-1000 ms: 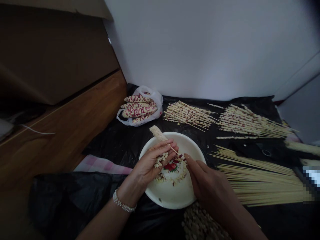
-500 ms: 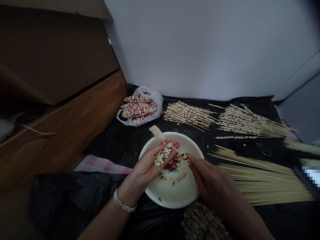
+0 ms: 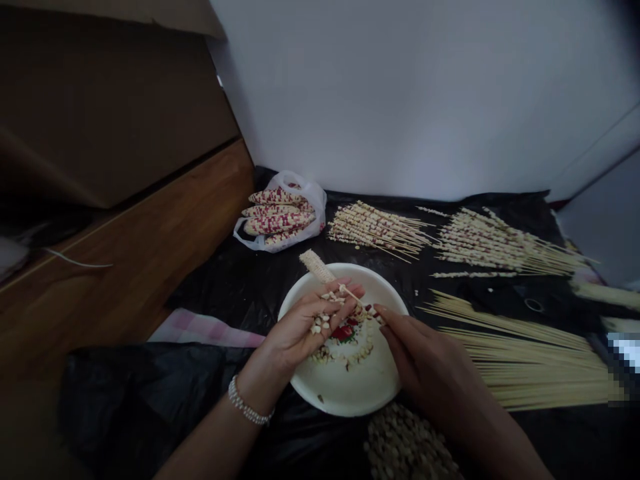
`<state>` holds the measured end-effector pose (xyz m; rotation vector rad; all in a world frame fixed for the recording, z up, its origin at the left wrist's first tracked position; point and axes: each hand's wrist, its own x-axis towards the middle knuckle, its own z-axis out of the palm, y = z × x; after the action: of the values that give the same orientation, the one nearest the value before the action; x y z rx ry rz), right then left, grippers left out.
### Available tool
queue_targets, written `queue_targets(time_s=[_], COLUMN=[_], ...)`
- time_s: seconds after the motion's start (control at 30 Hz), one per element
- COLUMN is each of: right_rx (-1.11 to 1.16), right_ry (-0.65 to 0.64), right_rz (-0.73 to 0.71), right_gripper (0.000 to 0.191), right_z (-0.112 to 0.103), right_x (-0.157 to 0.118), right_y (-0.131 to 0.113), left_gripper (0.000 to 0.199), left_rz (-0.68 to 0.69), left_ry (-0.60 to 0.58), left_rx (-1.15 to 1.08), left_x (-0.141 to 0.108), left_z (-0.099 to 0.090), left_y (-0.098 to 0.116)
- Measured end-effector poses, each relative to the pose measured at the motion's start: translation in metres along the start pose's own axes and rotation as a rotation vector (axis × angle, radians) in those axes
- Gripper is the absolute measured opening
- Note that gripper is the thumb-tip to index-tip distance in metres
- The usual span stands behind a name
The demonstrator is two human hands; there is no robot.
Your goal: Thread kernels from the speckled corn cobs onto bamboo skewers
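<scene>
Left hand (image 3: 301, 330) cups loose cream corn kernels (image 3: 321, 324); right hand (image 3: 419, 341) pinches a thin, pale wooden skewer (image 3: 352, 295) slanting toward the left hand, probably light, stiff, best held beside its threaded kernels (image 3: 369, 309).

Dim light falls on a pale wall (image 3: 380, 100).

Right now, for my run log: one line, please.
left hand: cupping corn kernels; right hand: pinching kernel-threaded skewer; beneath: white basin

Can't see all of the skewer (image 3: 353, 295) (partly hidden by the right hand (image 3: 425, 348)), nor identify the dark speckled patch (image 3: 407, 445), cut off by the bottom edge.
</scene>
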<state>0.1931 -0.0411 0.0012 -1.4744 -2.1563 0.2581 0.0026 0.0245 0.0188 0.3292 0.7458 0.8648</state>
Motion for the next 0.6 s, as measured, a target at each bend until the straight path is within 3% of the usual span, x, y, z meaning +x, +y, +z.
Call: queue_targets(time_s=[0.1, 0.23, 0.43, 0.6], right_rx=[0.01, 0.038, 0.041, 0.009], right_ry=[0.007, 0.015, 0.019, -0.024], right_rz=[0.001, -0.006, -0.003, -0.014], right_gripper=[0.04, 0.039, 0.04, 0.042], right_z=[-0.001, -0.002, -0.003, -0.002], right_x=[0.0, -0.001, -0.001, -0.002], right_y=[-0.001, -0.001, -0.003, -0.003], left_gripper=[0.024, 0.014, 0.044, 0.043], left_rz=[0.025, 0.018, -0.074, -0.067], left_ry=[0.062, 0.148, 0.029, -0.012], left_rx=[0.048, -0.01, -0.161, -0.108], left_x=[0.002, 0.005, 0.005, 0.006], left_z=[0.001, 0.001, 0.001, -0.004], left_y=[-0.002, 0.0, 0.008, 0.005])
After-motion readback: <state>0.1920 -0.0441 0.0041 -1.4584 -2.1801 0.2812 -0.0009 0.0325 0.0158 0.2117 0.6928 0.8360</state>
